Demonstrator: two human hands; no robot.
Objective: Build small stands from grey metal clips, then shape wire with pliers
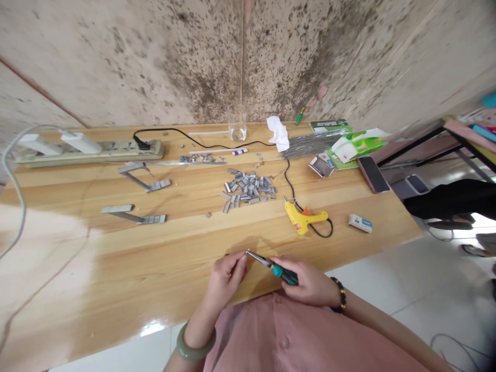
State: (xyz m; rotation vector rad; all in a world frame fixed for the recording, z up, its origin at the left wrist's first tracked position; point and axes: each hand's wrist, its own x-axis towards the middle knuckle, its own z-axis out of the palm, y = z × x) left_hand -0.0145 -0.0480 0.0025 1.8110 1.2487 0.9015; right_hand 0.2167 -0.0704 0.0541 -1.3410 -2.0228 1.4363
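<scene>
My right hand point(308, 281) is wrapped round the dark green handles of needle-nose pliers point(277, 268). Their narrow jaws point left and meet the fingertips of my left hand point(228, 274). Those left fingers are pinched together at the plier tips; a tiny bright piece shows there, too small to name. Beyond my hands lies a loose pile of grey staple strips point(248, 188). To the right of the pile rests a yellow hot glue gun point(304, 218) with its black cord. Two angular shapes made of staple strips, a rear one point(137, 178) and a front one point(134, 214), are at the left.
A power strip point(151, 150) runs along the wall at the back left. A glass of water point(237, 129), a crumpled tissue point(278, 134) and a bundle of thin wires point(310, 143) stand at the back. A phone point(373, 174) and a small box point(360, 223) lie right.
</scene>
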